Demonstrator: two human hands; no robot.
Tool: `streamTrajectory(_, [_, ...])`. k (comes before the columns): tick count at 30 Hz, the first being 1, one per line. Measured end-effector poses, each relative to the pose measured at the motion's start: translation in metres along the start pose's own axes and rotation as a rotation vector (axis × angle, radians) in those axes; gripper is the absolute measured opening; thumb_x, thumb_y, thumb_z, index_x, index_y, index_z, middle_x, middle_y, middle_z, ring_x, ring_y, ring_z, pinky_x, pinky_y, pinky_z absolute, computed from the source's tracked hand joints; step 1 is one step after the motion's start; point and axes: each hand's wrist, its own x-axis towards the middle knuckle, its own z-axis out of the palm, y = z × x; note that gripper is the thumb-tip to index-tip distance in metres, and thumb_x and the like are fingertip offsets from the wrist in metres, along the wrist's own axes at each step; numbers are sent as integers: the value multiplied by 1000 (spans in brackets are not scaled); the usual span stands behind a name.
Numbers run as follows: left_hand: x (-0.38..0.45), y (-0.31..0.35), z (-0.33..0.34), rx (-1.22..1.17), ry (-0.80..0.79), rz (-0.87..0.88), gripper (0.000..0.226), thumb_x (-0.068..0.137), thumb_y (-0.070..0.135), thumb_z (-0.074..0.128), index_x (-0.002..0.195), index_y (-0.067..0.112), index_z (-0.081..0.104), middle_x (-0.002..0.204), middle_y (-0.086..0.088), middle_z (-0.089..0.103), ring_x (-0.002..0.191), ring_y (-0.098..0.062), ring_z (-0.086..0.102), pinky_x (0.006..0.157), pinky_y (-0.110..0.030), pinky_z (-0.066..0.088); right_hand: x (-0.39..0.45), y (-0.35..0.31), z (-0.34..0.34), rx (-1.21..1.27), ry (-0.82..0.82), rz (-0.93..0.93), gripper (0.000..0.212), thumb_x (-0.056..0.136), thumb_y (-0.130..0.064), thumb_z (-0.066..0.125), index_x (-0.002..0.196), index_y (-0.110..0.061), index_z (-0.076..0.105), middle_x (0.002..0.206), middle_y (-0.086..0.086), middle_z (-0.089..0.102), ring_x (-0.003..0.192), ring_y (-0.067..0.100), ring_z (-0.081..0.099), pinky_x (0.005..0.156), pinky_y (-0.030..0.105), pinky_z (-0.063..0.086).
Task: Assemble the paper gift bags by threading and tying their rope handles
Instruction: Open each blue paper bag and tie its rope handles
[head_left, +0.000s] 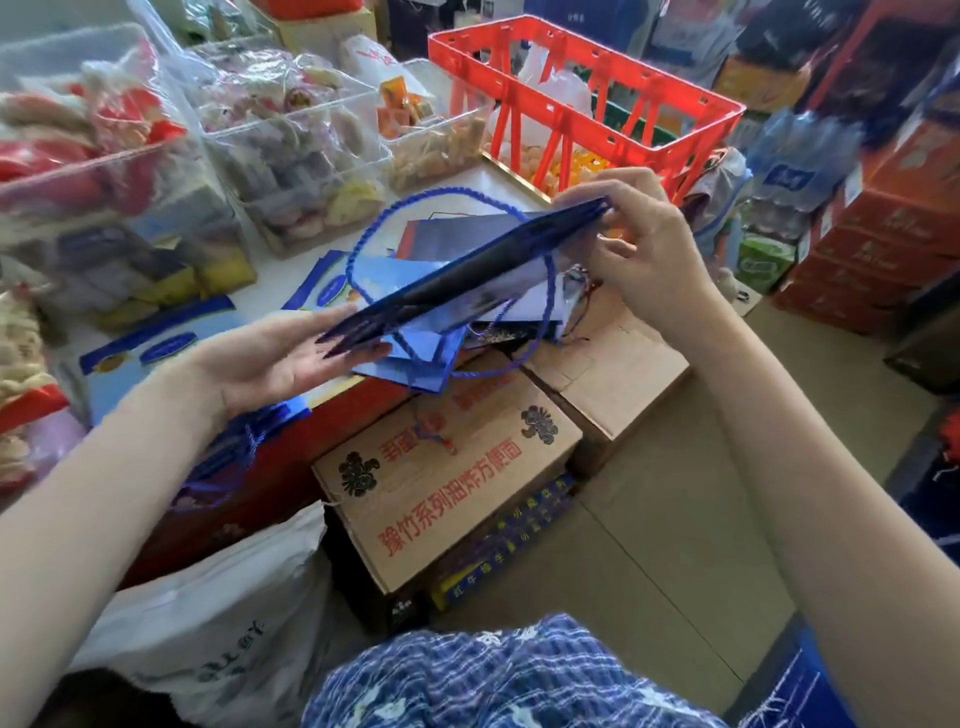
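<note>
Motion blur smears the flat blue bag (467, 275) you hold edge-on between your hands, so its holes and knots can't be made out. Your left hand (275, 358) lies spread, palm up, under its near end; your right hand (639, 244) pinches the far end. A blue rope handle (374, 228) loops above it, beyond your left hand.

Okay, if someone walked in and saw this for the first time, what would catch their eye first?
Probably the flat blue paper gift bag held up mid-frame, with the left hand under its near end and the right hand pinching its far end, a blue rope handle looping off it. Behind it, the bright red plastic crate stands out at the top, and a printed cardboard box sits on the floor below.
</note>
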Motion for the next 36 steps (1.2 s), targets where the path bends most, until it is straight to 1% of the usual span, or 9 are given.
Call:
streamTrajectory(3, [0,-5,-16,83,65,73,106,29,31,97,121,-3,56,114,-18,65,98,-22,67,76,-22,55,1,5,17,487,-60,293,38,81,5,44,112,-9,60,110,13,62,105,25,60,99,34,47])
streamTrajectory(6, [-8,-17,-19,48,19,31,82,23,32,97,96,3,74,108,-15,69,92,-16,69,75,-21,56,0,5,28,611,102,506,29,90,3,35,96,1,63,98,22,66,86,30,64,90,42,53])
streamTrajectory(14, [12,-3,-37,-298,-96,95,65,45,17,91,107,14,72,112,-9,67,89,-15,68,68,-22,56,54,-40,55,422,204,149,27,86,-27,48,69,-14,65,75,5,65,67,17,59,60,25,46])
streamTrajectory(18, [26,11,-67,-60,-10,38,92,46,11,89,128,35,53,122,-2,63,95,-16,66,60,-25,55,63,-4,81,372,55,408,10,89,-16,58,93,-8,63,101,6,58,70,6,55,63,17,45])
streamTrajectory(22, [57,-12,-84,232,326,-142,74,81,-4,63,139,32,33,148,0,24,118,-25,42,69,-34,43,49,56,128,36,-149,628,54,82,-1,65,133,-6,47,133,9,51,94,22,63,84,32,53])
streamTrajectory(25, [72,-42,-95,233,456,-180,87,65,12,74,141,11,32,148,-5,30,131,-21,35,104,-35,29,47,86,167,-234,-323,690,47,80,-7,67,124,-2,53,122,12,59,102,24,59,87,32,44])
streamTrajectory(29, [96,-99,-159,297,489,-144,114,29,38,88,131,8,46,132,-7,54,121,-20,50,108,-38,36,52,106,187,-128,-530,822,30,82,-18,71,106,-7,56,103,-1,64,87,14,61,75,24,48])
streamTrajectory(31, [86,-96,-152,457,498,-148,127,37,57,88,142,13,32,139,-8,45,126,-21,45,108,-38,35,54,111,194,-41,-626,874,35,81,-25,73,109,-12,57,104,-4,65,86,9,63,76,21,50])
streamTrajectory(36, [65,-79,-111,952,553,135,99,83,27,69,149,12,-3,135,-14,21,128,-23,29,92,-15,23,40,124,207,16,-534,1012,67,78,-18,76,130,-11,35,113,1,55,94,14,59,72,19,53])
